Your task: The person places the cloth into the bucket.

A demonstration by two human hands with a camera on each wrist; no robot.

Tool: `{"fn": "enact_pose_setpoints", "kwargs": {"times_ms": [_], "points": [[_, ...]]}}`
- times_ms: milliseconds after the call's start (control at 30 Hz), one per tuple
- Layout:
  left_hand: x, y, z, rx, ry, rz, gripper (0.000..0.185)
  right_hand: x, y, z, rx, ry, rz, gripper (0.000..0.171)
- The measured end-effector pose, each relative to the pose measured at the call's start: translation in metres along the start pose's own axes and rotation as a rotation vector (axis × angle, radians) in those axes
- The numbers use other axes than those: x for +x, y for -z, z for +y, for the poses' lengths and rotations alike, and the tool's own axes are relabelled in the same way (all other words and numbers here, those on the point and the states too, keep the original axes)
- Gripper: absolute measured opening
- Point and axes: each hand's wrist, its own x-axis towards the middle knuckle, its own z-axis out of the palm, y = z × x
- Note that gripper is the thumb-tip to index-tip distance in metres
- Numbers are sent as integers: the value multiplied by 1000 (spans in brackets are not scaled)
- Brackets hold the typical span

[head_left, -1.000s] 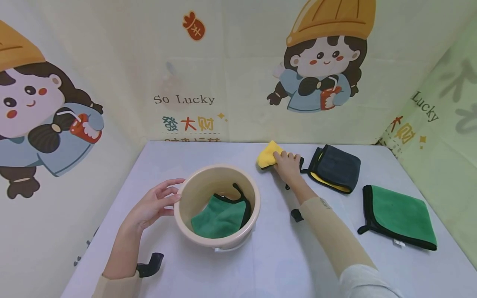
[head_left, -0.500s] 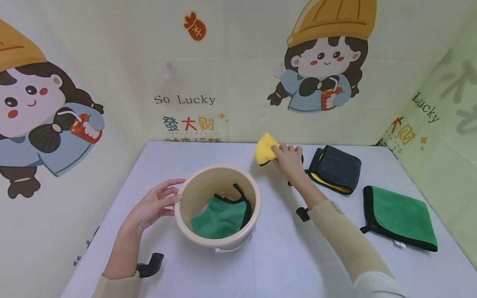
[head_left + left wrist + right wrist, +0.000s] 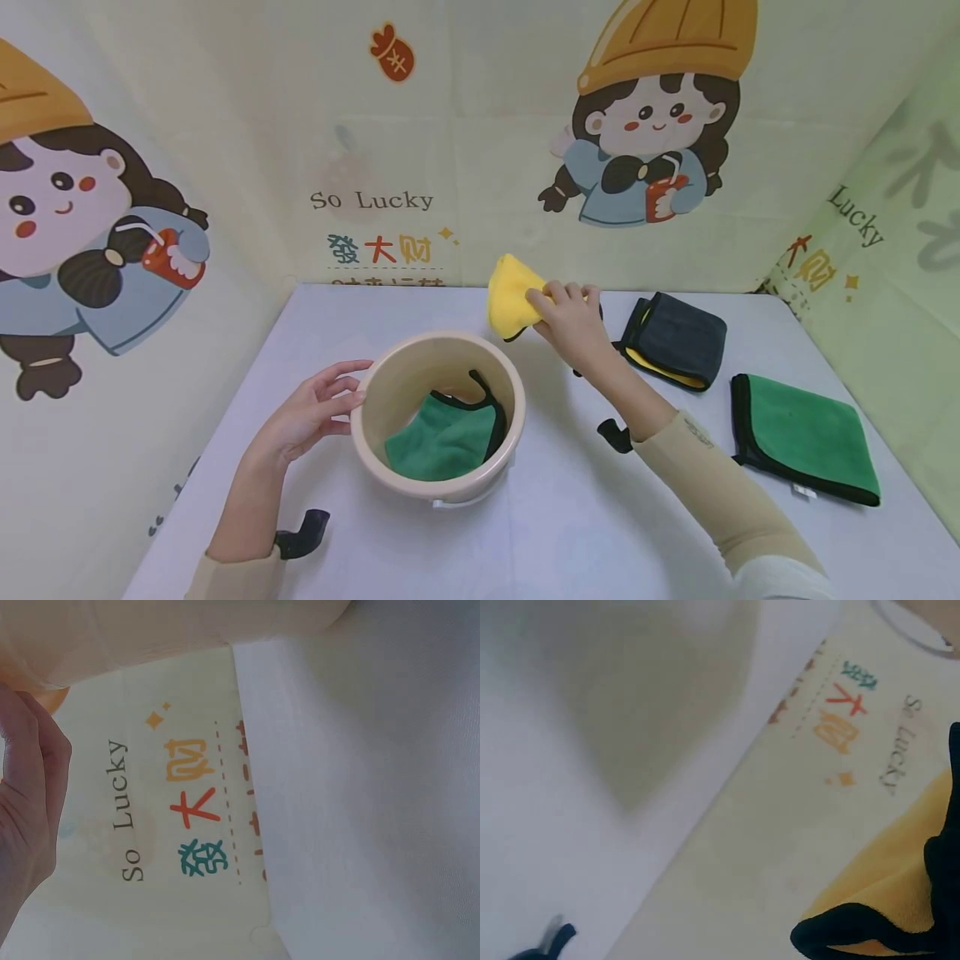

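Cartoon-printed walls enclosed the pale table [image 3: 315, 333], where a beige bucket [image 3: 390, 467] held a green cloth [image 3: 442, 437]. Her left hand [image 3: 311, 412] rested open against its rim. Her right hand [image 3: 570, 321] pinched a yellow cloth [image 3: 510, 292], lifted just behind the bucket; that light grip might let it drop short.

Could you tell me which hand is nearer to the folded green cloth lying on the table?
Right. The right hand is up-left of the green cloth; the left hand is beyond the bucket.
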Motion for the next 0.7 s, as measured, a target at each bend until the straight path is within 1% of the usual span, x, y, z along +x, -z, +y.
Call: {"fn": "enact_pose_setpoints", "kwargs": {"times_ms": [233, 433, 567, 700], "points": [[1, 0, 0, 7, -3, -1, 42, 1, 20, -21, -8, 107, 63, 40], [0, 0, -1, 11, 1, 3, 42, -1, 36, -38, 14, 210, 99, 39], [0, 0, 0, 13, 5, 6, 42, -3, 43, -48, 37, 284, 86, 41], [0, -1, 0, 18, 9, 9, 42, -5, 48, -58, 39, 355, 32, 41]]}}
